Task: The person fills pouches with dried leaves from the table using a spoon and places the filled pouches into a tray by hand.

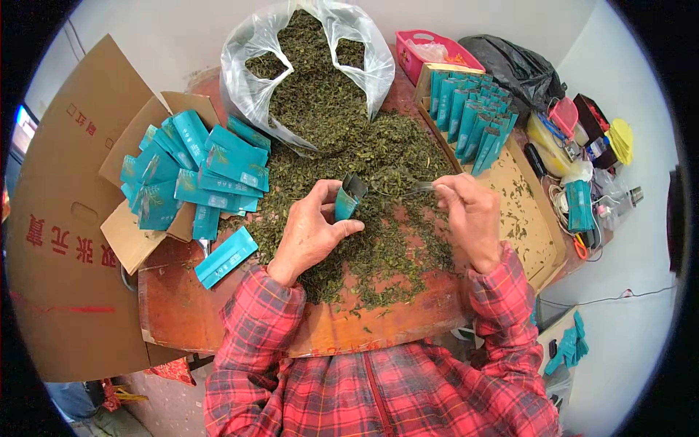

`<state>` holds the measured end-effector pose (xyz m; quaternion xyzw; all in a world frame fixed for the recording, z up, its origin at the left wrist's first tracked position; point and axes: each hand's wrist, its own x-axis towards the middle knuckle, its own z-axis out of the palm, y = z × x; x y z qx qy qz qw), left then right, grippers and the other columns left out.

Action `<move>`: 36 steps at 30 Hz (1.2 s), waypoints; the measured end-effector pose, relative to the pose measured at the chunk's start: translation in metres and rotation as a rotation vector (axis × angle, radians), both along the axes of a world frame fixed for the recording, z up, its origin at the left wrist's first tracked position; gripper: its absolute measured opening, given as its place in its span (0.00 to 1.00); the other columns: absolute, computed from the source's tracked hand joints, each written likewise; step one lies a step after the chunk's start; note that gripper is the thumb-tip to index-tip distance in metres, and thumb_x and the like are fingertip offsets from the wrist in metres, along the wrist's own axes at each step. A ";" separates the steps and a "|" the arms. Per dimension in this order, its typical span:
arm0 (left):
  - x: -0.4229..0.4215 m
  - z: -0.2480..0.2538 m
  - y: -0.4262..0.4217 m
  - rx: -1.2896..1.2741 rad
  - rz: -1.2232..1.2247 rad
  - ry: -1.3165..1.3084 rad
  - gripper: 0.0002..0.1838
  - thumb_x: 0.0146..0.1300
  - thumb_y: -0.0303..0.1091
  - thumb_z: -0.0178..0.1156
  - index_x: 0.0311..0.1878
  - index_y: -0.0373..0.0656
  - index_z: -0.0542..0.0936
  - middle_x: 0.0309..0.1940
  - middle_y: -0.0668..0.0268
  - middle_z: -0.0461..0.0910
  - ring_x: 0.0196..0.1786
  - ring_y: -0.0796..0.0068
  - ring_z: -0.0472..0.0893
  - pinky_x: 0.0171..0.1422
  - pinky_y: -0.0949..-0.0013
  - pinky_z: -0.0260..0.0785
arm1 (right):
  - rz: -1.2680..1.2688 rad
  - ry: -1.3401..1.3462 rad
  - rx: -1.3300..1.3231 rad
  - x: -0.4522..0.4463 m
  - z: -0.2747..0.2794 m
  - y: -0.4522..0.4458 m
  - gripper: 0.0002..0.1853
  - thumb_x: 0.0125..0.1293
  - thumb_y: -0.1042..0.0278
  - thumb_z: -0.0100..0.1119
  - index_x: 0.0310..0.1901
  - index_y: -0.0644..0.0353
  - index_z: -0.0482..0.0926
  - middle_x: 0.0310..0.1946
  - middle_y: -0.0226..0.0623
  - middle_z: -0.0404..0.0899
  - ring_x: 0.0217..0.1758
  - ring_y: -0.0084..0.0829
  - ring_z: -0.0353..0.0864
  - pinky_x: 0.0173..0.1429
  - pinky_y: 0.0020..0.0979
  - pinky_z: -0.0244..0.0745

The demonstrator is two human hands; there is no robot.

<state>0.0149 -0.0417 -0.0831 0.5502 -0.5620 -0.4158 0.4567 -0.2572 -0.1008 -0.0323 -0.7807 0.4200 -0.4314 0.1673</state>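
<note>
My left hand (309, 229) is wrapped round a small teal pouch (347, 205), held upright with its dark mouth spread apart. My right hand (470, 215) grips the handle of a metal spoon (421, 188). Dried leaves cover the spoon's bowl, which lies just to the right of the pouch mouth. Beneath both hands, loose dried green leaves (378, 255) spread across the reddish wooden table (306, 335). They spill from a big clear plastic bag (244, 54) at the back. One flat teal pouch (226, 257) rests on the table left of my left hand.
Many flat teal pouches (211, 171) fill a cardboard box (131, 240) at the left. On the right, a shallow carton (542, 247) holds rows of upright pouches (470, 116). Behind it are a pink basket (415, 62) and a black plastic bag (517, 69). Orange-handled scissors (579, 246) lie farther right.
</note>
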 end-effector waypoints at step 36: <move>-0.006 0.001 -0.002 -0.125 0.041 -0.298 0.38 0.53 0.35 0.87 0.65 0.36 0.80 0.53 0.49 0.90 0.56 0.55 0.91 0.61 0.55 0.84 | 0.282 0.592 -0.354 0.046 0.099 -0.005 0.07 0.65 0.83 0.63 0.42 0.62 0.83 0.35 0.45 0.82 0.38 0.53 0.86 0.41 0.48 0.80</move>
